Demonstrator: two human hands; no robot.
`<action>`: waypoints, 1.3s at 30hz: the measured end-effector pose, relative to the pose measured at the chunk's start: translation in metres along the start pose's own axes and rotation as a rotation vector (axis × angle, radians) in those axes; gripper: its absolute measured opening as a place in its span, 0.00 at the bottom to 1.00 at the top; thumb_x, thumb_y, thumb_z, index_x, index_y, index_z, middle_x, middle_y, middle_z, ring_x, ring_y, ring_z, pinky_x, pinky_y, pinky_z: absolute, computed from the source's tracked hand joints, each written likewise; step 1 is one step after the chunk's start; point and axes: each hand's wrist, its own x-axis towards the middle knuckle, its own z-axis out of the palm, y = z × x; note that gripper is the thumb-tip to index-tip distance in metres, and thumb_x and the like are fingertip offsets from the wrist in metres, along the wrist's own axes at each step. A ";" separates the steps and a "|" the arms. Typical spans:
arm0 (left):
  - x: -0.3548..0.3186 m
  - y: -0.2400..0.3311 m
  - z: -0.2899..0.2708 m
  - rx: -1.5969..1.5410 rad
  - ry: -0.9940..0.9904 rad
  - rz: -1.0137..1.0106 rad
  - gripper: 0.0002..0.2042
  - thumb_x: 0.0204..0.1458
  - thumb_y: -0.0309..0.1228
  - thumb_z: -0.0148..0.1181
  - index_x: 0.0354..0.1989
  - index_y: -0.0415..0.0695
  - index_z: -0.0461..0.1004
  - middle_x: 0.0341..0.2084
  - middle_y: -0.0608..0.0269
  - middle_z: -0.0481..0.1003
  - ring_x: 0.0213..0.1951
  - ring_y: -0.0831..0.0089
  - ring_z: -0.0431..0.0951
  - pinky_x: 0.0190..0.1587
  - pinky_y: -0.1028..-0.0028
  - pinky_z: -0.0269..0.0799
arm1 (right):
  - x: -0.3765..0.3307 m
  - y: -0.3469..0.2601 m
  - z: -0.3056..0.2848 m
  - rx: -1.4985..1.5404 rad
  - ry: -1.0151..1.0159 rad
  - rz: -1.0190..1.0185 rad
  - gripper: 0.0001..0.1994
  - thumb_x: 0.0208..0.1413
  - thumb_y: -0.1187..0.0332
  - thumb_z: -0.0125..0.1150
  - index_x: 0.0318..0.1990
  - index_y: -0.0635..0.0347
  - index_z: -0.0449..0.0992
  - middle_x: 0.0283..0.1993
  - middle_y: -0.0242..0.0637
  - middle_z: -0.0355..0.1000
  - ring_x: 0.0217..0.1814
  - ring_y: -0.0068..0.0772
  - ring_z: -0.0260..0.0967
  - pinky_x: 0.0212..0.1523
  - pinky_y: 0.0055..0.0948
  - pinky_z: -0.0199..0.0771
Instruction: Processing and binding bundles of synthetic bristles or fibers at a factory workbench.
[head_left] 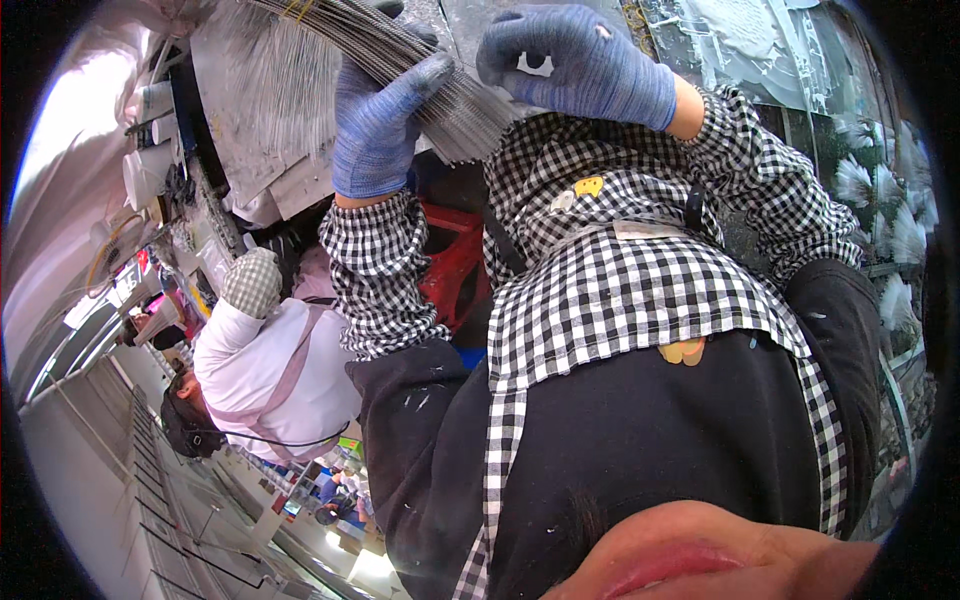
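My left hand (380, 130), in a blue knit glove, is closed round a bundle of thin twisted metal wires (370, 45) at the top centre. The wire ends spread out a little below the thumb, toward my apron. A yellow band (298, 9) circles the bundle farther up. Just right of the wire ends is my right hand (580, 70), in a matching glove with a small hole at the back. Its fingers curl round to the thumb, leaving a gap in the middle. Whatever may be between the fingertips is too small to tell.
Fine pale bristles (265, 85) fan over the grey work surface on the left. At the upper right lies a sheet smeared white (750, 35), with white bristle tufts (885, 190) below. A red plastic frame (455, 265) stands beside my left sleeve. A co-worker (275, 370) in white sits at left.
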 end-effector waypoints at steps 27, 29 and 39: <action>0.010 0.000 0.007 0.018 0.061 0.016 0.26 0.52 0.23 0.63 0.61 0.39 0.64 0.46 0.56 0.77 0.46 0.67 0.80 0.51 0.70 0.77 | 0.002 0.006 0.007 -0.099 0.073 0.051 0.06 0.51 0.69 0.64 0.34 0.60 0.77 0.28 0.43 0.75 0.30 0.43 0.76 0.33 0.34 0.75; 0.009 0.000 0.005 0.070 0.046 0.010 0.26 0.53 0.23 0.63 0.61 0.40 0.64 0.46 0.56 0.77 0.47 0.68 0.79 0.51 0.70 0.77 | 0.000 0.007 0.008 0.057 0.098 0.040 0.07 0.50 0.70 0.65 0.35 0.62 0.77 0.28 0.42 0.76 0.30 0.36 0.76 0.33 0.30 0.75; 0.015 -0.004 0.020 0.173 0.039 0.083 0.25 0.54 0.24 0.63 0.60 0.40 0.65 0.46 0.61 0.75 0.49 0.71 0.77 0.52 0.73 0.75 | -0.004 0.005 0.008 0.160 0.126 0.174 0.09 0.46 0.71 0.66 0.35 0.65 0.78 0.27 0.41 0.76 0.29 0.29 0.75 0.33 0.29 0.75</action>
